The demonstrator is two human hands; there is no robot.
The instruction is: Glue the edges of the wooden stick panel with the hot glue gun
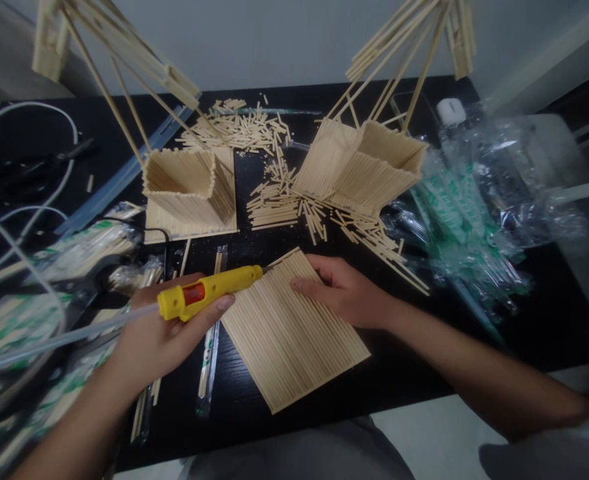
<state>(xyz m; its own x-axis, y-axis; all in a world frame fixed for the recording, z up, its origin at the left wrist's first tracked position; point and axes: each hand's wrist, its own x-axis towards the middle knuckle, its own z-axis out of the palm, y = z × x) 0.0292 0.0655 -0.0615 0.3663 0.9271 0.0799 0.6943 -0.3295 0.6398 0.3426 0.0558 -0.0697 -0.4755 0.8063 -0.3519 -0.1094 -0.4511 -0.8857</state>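
Note:
My left hand (162, 337) is closed around a yellow glue gun (207, 291) with a clear glue stick trailing out of its back to the left. The gun's nozzle touches the top left edge of a flat panel of glued bamboo sticks (289, 340) lying on the black table (524, 320). My right hand (342, 290) rests on the panel's upper right part, fingers curled loosely and pressing it down.
Two open boxes of sticks, one on the left (189, 183) and one on the right (369, 163), stand behind with tall stick frames rising from them. Loose sticks (279, 200) lie between them. Wrapped chopsticks and plastic wrappers (474, 207) crowd both sides. White cables (19, 200) lie at the left.

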